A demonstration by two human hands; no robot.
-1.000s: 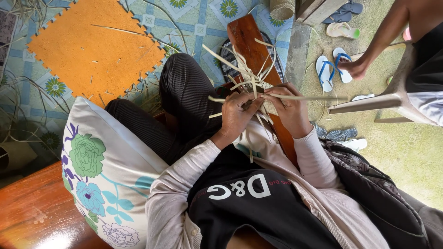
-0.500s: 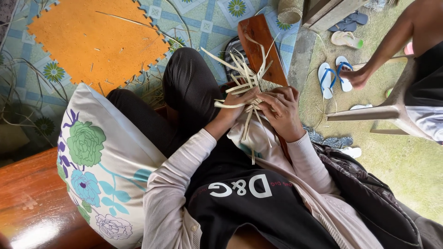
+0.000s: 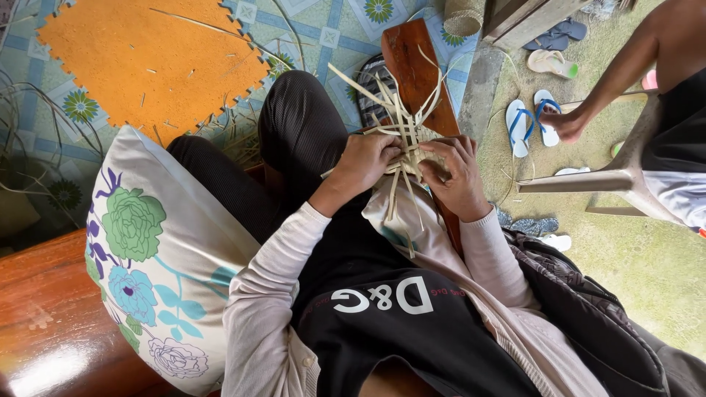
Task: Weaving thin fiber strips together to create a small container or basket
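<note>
Fingers (image 3: 382, 158) of my left hand (image 3: 365, 163) are curled shut on the woven strips (image 3: 403, 140), pinching the pale bands at the left edge of the weave. My right hand (image 3: 457, 173) grips the same piece from the other side, its fingers bent over the strips and touching the woven middle. From where I watch, the weave sits between both hands, above my lap, with loose ends fanning upward and a few hanging down toward my chest. It lies over a brown wooden board (image 3: 413, 62) that runs away from me across the patterned floor mat (image 3: 331, 29). My knee in dark trousers (image 3: 298, 125) rises just left of the hands. A flowered pillow (image 3: 158, 257) leans against my left arm, and an orange foam mat (image 3: 147, 62) lies well apart on the floor. To the right, another person's hand (image 3: 565, 123) reaches down near a pair of blue and white sandals (image 3: 531, 123), beside a plastic chair leg (image 3: 581, 181).
</note>
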